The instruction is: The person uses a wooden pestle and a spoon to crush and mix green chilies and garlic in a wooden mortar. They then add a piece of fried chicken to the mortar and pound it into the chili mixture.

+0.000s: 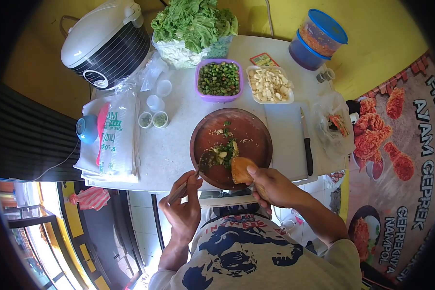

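Observation:
A round wooden mortar (256, 128) sits at the front middle of the table, holding a small heap of chopped green chillies and pale garlic pieces (222, 153). My left hand (182, 209) is closed around the handle of a metal spoon (206, 160), whose bowl rests at the heap's left side. My right hand (278, 188) grips a wooden pestle (241, 170), with its broad head over the mortar at the heap's right edge. Bits of chilli and pale crumbs are scattered toward the mortar's far side.
Behind the mortar stand a purple tub (219, 99) of cut chillies and a white tray (271, 101) of garlic. A knife (307, 147) lies on a white cutting board (282, 125) to the right. Plastic packs (116, 154), small cups (154, 102) and a rice cooker (106, 43) occupy the left.

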Available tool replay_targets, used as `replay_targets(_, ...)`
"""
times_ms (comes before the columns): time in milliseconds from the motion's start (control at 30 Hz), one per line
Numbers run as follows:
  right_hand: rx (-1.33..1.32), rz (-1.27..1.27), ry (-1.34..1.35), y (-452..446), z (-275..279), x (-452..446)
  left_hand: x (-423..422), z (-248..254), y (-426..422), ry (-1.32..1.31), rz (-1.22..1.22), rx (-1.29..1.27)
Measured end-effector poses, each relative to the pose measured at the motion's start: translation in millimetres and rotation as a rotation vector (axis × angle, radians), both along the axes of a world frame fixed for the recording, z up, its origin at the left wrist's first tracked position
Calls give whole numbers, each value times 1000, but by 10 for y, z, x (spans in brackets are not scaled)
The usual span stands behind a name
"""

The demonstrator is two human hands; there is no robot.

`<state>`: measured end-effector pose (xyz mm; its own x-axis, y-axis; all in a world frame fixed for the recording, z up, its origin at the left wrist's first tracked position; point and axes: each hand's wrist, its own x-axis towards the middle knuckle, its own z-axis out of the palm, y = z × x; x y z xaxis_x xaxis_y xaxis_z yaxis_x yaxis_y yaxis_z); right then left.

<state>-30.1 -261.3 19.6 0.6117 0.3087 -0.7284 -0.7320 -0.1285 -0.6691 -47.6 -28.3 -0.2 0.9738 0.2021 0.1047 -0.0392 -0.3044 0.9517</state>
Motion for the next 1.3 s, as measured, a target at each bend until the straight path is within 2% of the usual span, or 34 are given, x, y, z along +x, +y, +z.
replay_targets(100, -56, 117, -88, 12, -8, 55, 22, 3, -76, 18, -66, 62)
replay_targets(167, -651, 307, -738, -46, -97, 10, 0, 31, -99, -83, -40, -22)
replay_targets(200, -651, 310, -739, -37, -60, 12, 3, 44, -82, -84, -38, -23)
replay_targets(267, -921, 472, -997, 7, 87, 7, 21, 65, -17, -114, 13, -21)
replay_targets(333, -927, 530, -1056, 94, 169, -40, 77, 72, 10, -131, 31, -57)
replay_targets(467, -981, 669, -1198, 246, 155, -47, 169, 43, 65, -132, 21, 31)
replay_targets(567, -1087, 635, -1315, 257, 58, 100, 208, 50, 60, -152, 5, 77)
replay_targets(733, -967, 658, -1203, -57, 158, 673, 199, 57, 64, -134, 14, 135)
replay_targets(800, -543, 611, -945, -284, 104, 1043, 184, 47, 73, -129, 30, 133)
replay_targets(867, -499, 700, -511, -367, 248, 1365, 174, 33, 74, -128, 49, 131)
replay_targets(900, -567, 711, -484, -370, 279, 1455, 159, 22, 67, -107, 63, 123)
replay_targets(1067, -590, 729, -590, -179, 230, 1720, 105, -21, -12, -58, 69, 111)
replay_targets(1167, -656, 881, -456, -94, 195, 1736, 117, -7, -35, -42, 82, 85)
replay_targets(1233, -621, 947, -660, -111, 135, 1606, 141, 4, -52, -50, 62, 81)
replay_targets(1267, -622, 952, -658, -131, 153, 1497, 153, 7, -55, -47, 66, 78)
replay_targets(1300, -613, 871, -773, -162, 211, 1339, 159, 7, -59, -46, 44, 77)
